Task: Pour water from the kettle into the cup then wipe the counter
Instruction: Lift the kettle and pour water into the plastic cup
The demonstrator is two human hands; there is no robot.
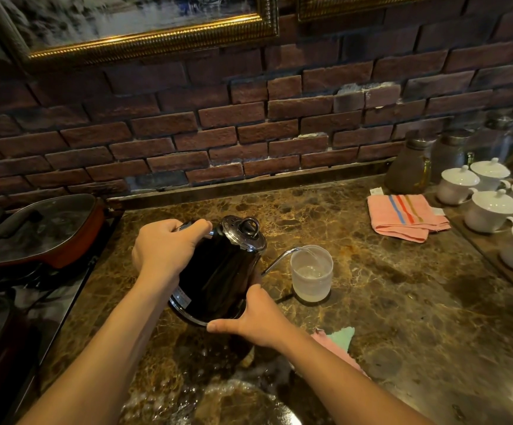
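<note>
A black gooseneck kettle (218, 271) with a chrome lid is tilted to the right above the brown marble counter (402, 302). My left hand (163, 246) grips its handle from above. My right hand (255, 320) supports the kettle's lower edge, thumb stretched along the base rim and fingers against the body. Water runs from the thin spout into a translucent plastic cup (312, 273), which stands upright just right of the kettle and is partly filled. A folded pink striped cloth (405, 216) lies at the back right. A pink and green cloth (338, 342) lies partly under my right forearm.
A red pan with a glass lid (40, 231) sits on the stove at the left. Several white lidded cups (491, 207) and glass jars (411, 167) crowd the right end. A brick wall backs the counter. A wet patch (218, 384) glistens near the front edge.
</note>
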